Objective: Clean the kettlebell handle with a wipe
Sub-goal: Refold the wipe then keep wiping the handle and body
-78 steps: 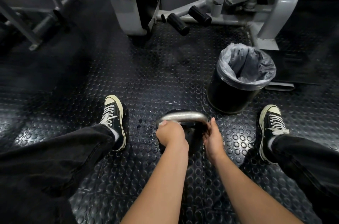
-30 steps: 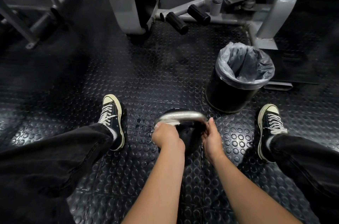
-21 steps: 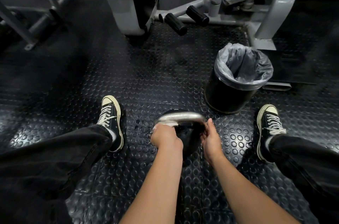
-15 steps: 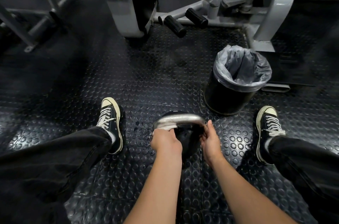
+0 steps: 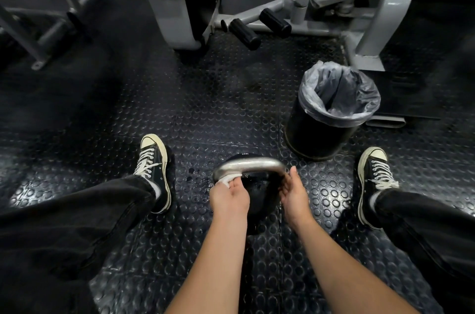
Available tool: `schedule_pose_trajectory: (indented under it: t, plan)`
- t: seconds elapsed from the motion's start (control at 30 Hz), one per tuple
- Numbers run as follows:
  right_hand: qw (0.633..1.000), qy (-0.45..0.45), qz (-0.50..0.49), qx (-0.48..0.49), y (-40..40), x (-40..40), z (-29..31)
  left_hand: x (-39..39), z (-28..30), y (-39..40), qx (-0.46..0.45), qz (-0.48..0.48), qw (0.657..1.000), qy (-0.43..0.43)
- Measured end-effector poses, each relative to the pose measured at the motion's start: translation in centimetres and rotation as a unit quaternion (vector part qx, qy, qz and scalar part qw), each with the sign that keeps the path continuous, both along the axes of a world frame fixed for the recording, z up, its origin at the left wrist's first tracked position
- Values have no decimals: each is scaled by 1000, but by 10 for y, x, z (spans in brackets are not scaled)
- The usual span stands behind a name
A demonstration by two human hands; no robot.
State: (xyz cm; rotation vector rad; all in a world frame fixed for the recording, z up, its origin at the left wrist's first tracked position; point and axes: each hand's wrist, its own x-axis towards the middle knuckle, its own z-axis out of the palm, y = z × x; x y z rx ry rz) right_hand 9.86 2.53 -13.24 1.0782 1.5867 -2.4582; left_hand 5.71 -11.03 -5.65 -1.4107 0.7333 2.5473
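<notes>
A black kettlebell (image 5: 259,193) with a silver handle (image 5: 250,164) stands on the studded rubber floor between my feet. My left hand (image 5: 228,199) holds a white wipe (image 5: 227,178) pressed against the left end of the handle, on its near underside. My right hand (image 5: 293,194) grips the right leg of the handle, thumb up beside it. Most of the kettlebell's body is hidden behind my hands.
A black bin (image 5: 326,118) lined with a clear bag stands just right of and beyond the kettlebell. Grey gym machine frames (image 5: 372,13) with black foot pegs (image 5: 244,33) fill the far side. My shoes (image 5: 154,167) flank the kettlebell; wet drops (image 5: 192,175) speckle the floor.
My left hand has slid down off the handle's top to its left end, baring more of the silver bar and the white wipe. My right hand has kept its hold.
</notes>
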Motion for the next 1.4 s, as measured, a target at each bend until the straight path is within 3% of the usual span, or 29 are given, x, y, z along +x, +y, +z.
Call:
schedule_pose_trajectory:
  t: [0.03,0.1,0.13,0.4,0.43,0.47,0.5,0.53,0.6,0.73,0.83,1.03,1.07,1.13,1.17,1.4]
  plan:
    - [1000,1,0,-4,0,-1,1,-4,0,-1,107,66,992,8]
    - [1000,7,0,-9,-1,-1,1,-11,1,-3,128,85,988,-16]
    - [1000,9,1,-11,0,-1,2,-5,0,0,43,24,998,-28]
    - [1000,6,6,4,-1,0,1,-9,-9,-6,142,107,984,-21]
    - [1000,6,6,3,-1,0,2,-9,-9,-7,102,108,987,-52]
    - [1000,7,8,3,-1,0,2,-5,2,-1,30,31,997,-69]
    - [1000,8,10,3,-2,0,3,0,-6,0,14,52,998,-45]
    - [1000,8,11,2,-2,0,3,0,-7,3,83,95,992,-31]
    - [1000,4,8,3,-1,1,2,2,2,1,66,45,997,11]
    - [1000,3,4,6,-2,-2,1,-8,-3,-6,130,73,989,0]
    - [1000,-3,-1,4,-1,-1,1,-7,8,0,104,46,993,-9]
    - [1000,-13,-9,6,-2,-3,-1,2,-6,0,88,86,991,-48]
    - [1000,-8,-5,-1,-2,-4,-1,2,-3,1,51,56,996,-51]
    - [1000,-5,-7,-9,-2,-5,0,-7,-6,3,59,84,994,-31]
    - [1000,-4,-9,-9,-2,-3,2,-6,-4,4,25,53,998,-11]
    - [1000,-1,-7,-3,-2,-3,0,7,5,4,4,43,999,-23]
